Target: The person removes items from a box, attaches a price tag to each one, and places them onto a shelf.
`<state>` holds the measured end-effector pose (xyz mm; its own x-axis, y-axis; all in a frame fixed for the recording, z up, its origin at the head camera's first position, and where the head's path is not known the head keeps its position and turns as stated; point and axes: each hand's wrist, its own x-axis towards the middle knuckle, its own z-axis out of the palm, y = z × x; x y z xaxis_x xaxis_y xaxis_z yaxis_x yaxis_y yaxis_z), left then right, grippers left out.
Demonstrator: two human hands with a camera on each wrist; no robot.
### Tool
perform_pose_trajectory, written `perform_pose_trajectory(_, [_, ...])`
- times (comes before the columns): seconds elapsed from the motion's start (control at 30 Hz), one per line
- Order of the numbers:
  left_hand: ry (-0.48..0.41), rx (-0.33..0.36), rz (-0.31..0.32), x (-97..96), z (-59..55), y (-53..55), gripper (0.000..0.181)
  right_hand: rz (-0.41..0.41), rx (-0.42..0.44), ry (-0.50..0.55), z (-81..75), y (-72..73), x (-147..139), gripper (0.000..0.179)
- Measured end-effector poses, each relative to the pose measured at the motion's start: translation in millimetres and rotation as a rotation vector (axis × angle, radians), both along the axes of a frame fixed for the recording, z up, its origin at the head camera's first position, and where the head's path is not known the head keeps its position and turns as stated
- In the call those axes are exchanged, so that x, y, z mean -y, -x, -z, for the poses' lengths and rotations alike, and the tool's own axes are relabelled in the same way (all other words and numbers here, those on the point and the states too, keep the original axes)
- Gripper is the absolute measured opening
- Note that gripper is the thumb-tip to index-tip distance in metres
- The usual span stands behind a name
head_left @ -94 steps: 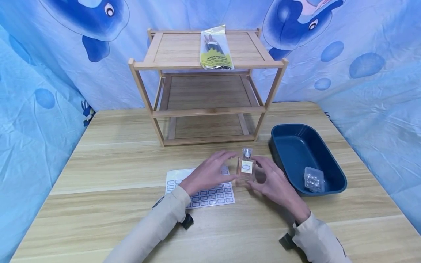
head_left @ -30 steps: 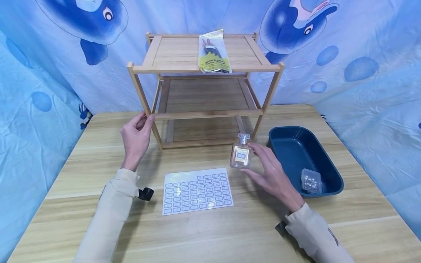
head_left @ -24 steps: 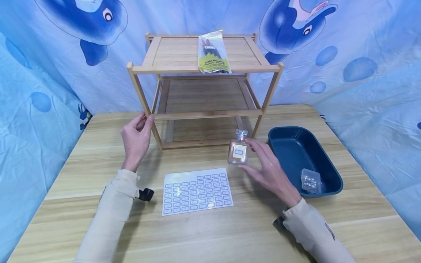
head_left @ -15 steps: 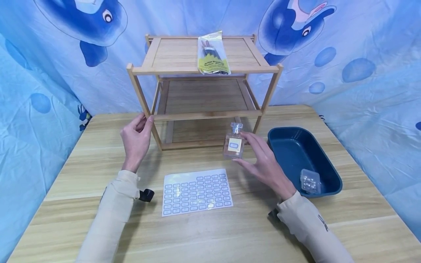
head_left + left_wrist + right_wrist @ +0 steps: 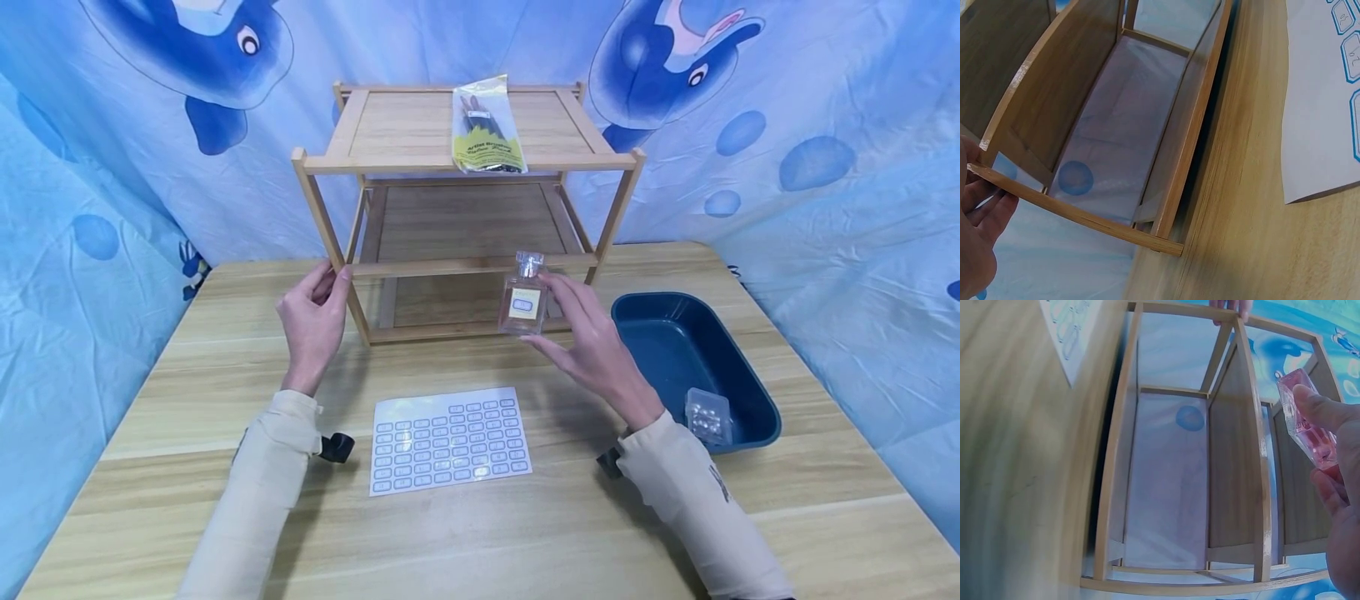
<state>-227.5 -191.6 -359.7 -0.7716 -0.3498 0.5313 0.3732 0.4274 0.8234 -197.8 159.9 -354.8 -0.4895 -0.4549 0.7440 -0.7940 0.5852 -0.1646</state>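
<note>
My left hand [image 5: 311, 325] grips the left front leg of a three-tier wooden shelf [image 5: 435, 268], near its middle tier. In the left wrist view its fingers [image 5: 999, 215] are behind that leg [image 5: 1079, 214]. My right hand [image 5: 600, 367] holds a small clear perfume bottle [image 5: 522, 307] between thumb and fingers. The bottle is nearly upright, with a faceted clear cap and a pale label bearing a blue-outlined sticker. It is raised above the table in front of the shelf's lower opening. The right wrist view shows the bottle's pinkish side [image 5: 1307, 425] by the thumb.
A sheet of blue-framed stickers [image 5: 450, 442] lies on the wooden table [image 5: 465, 533]. On the top tier is a plastic pack of artist brushes [image 5: 487, 125]. At right stands a dark blue basin [image 5: 667, 350] with a small clear box [image 5: 707, 417] in it.
Earlier both hands were at the bottle over the table. My left hand then went to the shelf leg and stayed there; my right hand moved the bottle up and left toward the shelf.
</note>
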Motion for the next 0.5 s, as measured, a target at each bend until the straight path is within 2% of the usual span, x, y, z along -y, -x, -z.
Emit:
perform_pose_trajectory(0.1, [-0.003, -0.017, -0.001, 5.7, 10.7, 8.9, 0.036, 0.003, 0.001, 0.006, -3.2, 5.8, 1.8, 0.083])
perform_pose_trajectory(0.33, [0.006, -0.063, -0.002, 6.7, 13.6, 9.4, 0.036, 0.009, -0.002, 0.022, -7.6, 19.6, 9.1, 0.082])
perform_pose_trajectory(0.5, [-0.006, -0.068, -0.002, 6.2, 13.7, 8.7, 0.035, 0.014, -0.019, 0.019, -8.9, 28.2, 16.3, 0.081])
